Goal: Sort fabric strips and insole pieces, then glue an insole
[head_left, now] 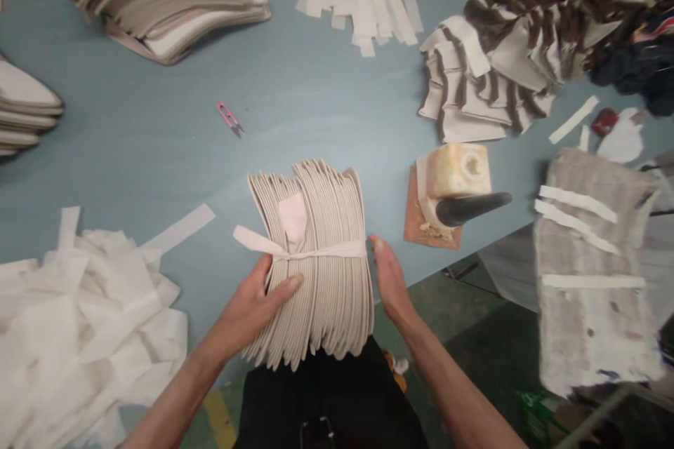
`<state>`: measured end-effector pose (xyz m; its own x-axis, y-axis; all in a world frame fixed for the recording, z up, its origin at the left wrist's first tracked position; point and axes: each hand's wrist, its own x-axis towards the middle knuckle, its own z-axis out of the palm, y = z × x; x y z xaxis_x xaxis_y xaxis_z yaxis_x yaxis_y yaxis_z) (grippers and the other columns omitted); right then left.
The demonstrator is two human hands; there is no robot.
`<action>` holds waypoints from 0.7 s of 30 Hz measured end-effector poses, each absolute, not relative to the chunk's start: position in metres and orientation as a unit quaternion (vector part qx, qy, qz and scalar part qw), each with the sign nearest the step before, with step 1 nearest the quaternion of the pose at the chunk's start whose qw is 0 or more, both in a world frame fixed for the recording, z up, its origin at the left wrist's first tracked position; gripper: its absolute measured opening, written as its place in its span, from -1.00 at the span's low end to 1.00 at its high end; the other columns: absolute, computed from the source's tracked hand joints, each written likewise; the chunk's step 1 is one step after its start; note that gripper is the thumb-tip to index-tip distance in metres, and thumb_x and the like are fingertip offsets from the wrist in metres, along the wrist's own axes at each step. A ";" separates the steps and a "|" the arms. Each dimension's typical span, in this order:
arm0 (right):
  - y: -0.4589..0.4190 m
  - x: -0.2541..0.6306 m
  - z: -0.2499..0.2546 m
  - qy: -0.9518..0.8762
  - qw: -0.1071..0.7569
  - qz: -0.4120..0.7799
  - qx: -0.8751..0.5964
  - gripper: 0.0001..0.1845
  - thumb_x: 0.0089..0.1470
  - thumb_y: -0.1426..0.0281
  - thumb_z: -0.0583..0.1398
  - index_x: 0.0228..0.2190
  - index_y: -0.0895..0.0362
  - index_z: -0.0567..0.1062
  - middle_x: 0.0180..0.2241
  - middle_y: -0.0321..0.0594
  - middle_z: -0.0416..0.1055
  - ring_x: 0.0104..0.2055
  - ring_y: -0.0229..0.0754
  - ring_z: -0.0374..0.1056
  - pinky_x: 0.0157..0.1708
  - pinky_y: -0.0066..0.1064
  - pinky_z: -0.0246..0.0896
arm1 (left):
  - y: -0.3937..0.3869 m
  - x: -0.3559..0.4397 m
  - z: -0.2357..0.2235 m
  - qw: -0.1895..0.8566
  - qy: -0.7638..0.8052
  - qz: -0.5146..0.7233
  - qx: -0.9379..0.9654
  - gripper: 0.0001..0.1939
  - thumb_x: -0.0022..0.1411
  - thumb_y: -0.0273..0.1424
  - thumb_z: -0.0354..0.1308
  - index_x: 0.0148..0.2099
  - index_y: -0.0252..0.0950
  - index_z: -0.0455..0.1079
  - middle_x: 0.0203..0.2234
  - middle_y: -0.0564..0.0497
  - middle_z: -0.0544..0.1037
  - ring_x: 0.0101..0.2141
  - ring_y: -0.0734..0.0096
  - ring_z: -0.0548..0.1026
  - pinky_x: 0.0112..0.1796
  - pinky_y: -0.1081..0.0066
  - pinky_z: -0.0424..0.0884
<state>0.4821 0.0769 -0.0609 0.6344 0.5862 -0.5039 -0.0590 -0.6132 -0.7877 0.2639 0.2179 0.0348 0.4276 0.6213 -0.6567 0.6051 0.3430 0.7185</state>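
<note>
Smooth blue tabletop (pixel 310 98) | ridged beige bundle (pixel 329 287) | knotted pale strip (pixel 340 250)

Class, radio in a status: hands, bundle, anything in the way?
Left hand holding bundle at left. Right hand at its right end, contact unclear. Bundle tied with strip. Block farther right, apart from both hands.

one head-worn view — facing forward and down, close above the blue table (pixel 316 105)
</note>
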 end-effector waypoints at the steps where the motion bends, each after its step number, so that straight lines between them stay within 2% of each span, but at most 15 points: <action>1: 0.076 0.486 -0.054 -0.156 0.399 0.373 -0.823 -0.27 0.31 -0.14 0.02 0.14 0.16 0.50 0.21 0.06 0.45 0.25 0.06 0.36 0.26 -0.02 0.24 | 0.214 0.265 0.028 0.631 0.528 0.016 0.569 -0.25 0.23 0.11 0.16 0.27 -0.31 0.33 0.21 -0.25 0.52 0.22 -0.13 0.47 0.26 -0.03 0.37; 4: 0.073 0.494 -0.025 -0.199 0.379 0.245 -0.870 -0.42 0.24 -0.03 0.15 0.00 0.19 0.54 -0.01 0.05 0.57 0.00 0.04 0.47 0.09 -0.04 0.35 | 0.204 0.264 0.013 0.630 0.535 0.028 0.563 -0.29 0.26 0.07 0.15 0.27 -0.28 0.27 0.23 -0.24 0.49 0.23 -0.11 0.44 0.28 -0.05 0.31; 7: 0.091 0.490 0.012 -0.360 0.383 0.122 -0.842 -0.72 0.23 0.18 0.24 -0.15 0.12 0.55 -0.18 -0.10 0.57 -0.14 -0.05 0.47 -0.04 -0.14 0.38 | 0.201 0.262 0.008 0.598 0.578 0.083 0.549 -0.34 0.22 0.04 0.21 0.22 -0.24 0.30 0.21 -0.21 0.49 0.24 -0.10 0.42 0.27 -0.04 0.28; 9: 0.116 0.481 0.034 -0.480 0.391 0.100 -0.779 -0.88 0.25 0.30 0.24 -0.22 0.07 0.53 -0.25 -0.17 0.58 -0.17 -0.08 0.48 -0.08 -0.19 0.37 | 0.205 0.263 0.009 0.569 0.590 0.156 0.551 -0.45 0.24 -0.02 0.22 0.14 -0.22 0.37 0.14 -0.15 0.53 0.20 -0.01 0.45 0.25 0.05 0.29; 11: 0.146 0.471 0.048 -0.562 0.391 0.108 -0.721 -0.96 0.26 0.37 0.24 -0.24 0.06 0.52 -0.28 -0.20 0.59 -0.18 -0.10 0.49 -0.12 -0.22 0.35 | 0.211 0.268 0.012 0.536 0.591 0.209 0.565 -0.60 0.25 -0.09 0.22 0.02 -0.22 0.43 -0.02 -0.09 0.59 0.04 0.10 0.53 0.14 0.15 0.38; 13: 0.177 0.464 0.055 -0.597 0.387 0.135 -0.690 -0.96 0.26 0.41 0.23 -0.25 0.08 0.52 -0.28 -0.20 0.61 -0.20 -0.11 0.51 -0.15 -0.25 0.33 | 0.215 0.274 0.013 0.498 0.598 0.236 0.582 -0.73 0.26 -0.15 0.23 -0.11 -0.22 0.45 -0.22 -0.02 0.60 -0.17 0.19 0.55 -0.05 0.23 0.44; 15: 0.210 0.461 0.056 -0.597 0.371 0.175 -0.690 -0.94 0.23 0.42 0.24 -0.25 0.09 0.55 -0.29 -0.20 0.62 -0.22 -0.12 0.52 -0.17 -0.27 0.32 | 0.215 0.278 0.012 0.452 0.594 0.256 0.615 -0.82 0.29 -0.22 0.22 -0.21 -0.21 0.42 -0.36 0.05 0.53 -0.32 0.27 0.49 -0.20 0.29 0.42; 18: 0.268 0.460 0.051 -0.575 0.291 0.242 -0.725 -0.86 0.21 0.35 0.25 -0.20 0.09 0.59 -0.29 -0.24 0.64 -0.21 -0.11 0.54 -0.18 -0.30 0.31 | 0.212 0.281 0.004 0.383 0.548 0.282 0.688 -0.86 0.39 -0.34 0.13 -0.28 -0.20 0.36 -0.40 0.07 0.44 -0.36 0.33 0.43 -0.30 0.37 0.36; 21: 0.338 0.454 0.041 -0.589 0.194 0.272 -0.736 -0.75 0.26 0.24 0.22 -0.12 0.06 0.61 -0.18 -0.22 0.66 -0.10 -0.07 0.55 -0.13 -0.30 0.30 | 0.208 0.280 -0.003 0.333 0.505 0.289 0.742 -0.82 0.46 -0.44 0.03 -0.25 -0.20 0.36 -0.37 0.05 0.44 -0.34 0.33 0.46 -0.30 0.38 0.38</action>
